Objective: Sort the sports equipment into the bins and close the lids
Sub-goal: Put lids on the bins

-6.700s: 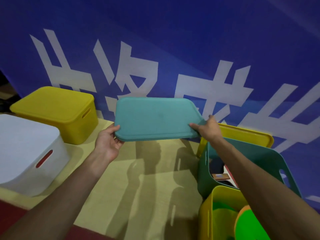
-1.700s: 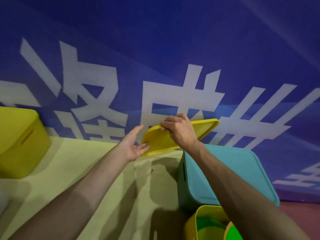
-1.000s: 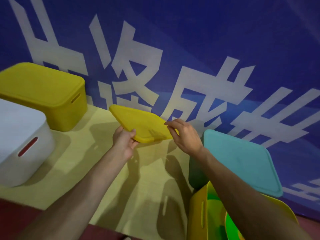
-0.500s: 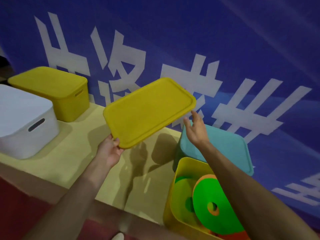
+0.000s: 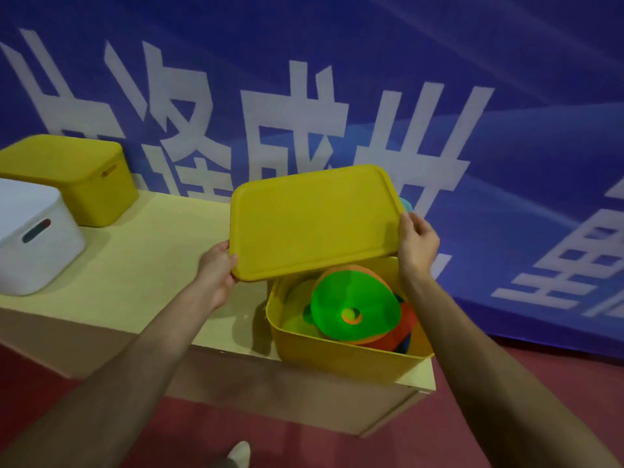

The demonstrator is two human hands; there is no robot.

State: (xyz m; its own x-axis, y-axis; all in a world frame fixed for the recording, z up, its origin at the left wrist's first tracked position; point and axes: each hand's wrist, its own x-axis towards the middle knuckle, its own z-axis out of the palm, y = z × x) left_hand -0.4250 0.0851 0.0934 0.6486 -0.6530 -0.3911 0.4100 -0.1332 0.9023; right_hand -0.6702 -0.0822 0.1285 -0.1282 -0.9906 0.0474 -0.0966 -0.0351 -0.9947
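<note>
Since 0.5 s ago I've brought the yellow lid [image 5: 314, 221] down and to the right: it was tilted high above the counter [image 5: 152, 265], now it's nearly flat over the far side of the open yellow bin [image 5: 337, 352], not seated. My right hand [image 5: 417, 244], open and off the lid then, now grips its right edge. The lid now covers almost all of the teal bin [image 5: 407, 206], which got closed since 6.7 s ago. View has dropped, so the green disc [image 5: 351, 298] in the bin shows whole
</note>
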